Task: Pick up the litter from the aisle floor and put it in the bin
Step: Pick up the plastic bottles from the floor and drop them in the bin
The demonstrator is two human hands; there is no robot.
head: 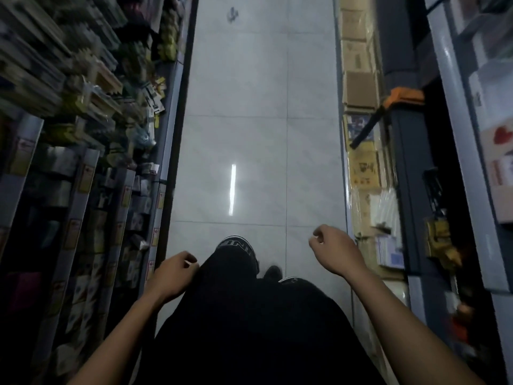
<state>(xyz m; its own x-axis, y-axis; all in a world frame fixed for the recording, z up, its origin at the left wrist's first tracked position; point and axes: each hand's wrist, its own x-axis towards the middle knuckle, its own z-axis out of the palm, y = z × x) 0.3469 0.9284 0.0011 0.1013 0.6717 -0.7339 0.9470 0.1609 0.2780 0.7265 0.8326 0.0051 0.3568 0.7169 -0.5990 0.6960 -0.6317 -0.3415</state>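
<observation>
A small dark scrap of litter lies on the pale tiled aisle floor, far ahead near the top of the view. My left hand hangs low at the left beside my dark trousers, fingers loosely curled, holding nothing that I can see. My right hand is raised a little at the right, fingers curled in, with nothing visible in it. Both hands are far from the litter. No bin is in view.
Shelves packed with small packaged goods line the left side. On the right stand stacked cardboard boxes and a dark shelf unit with an orange-handled tool. My feet are on the tiles between them.
</observation>
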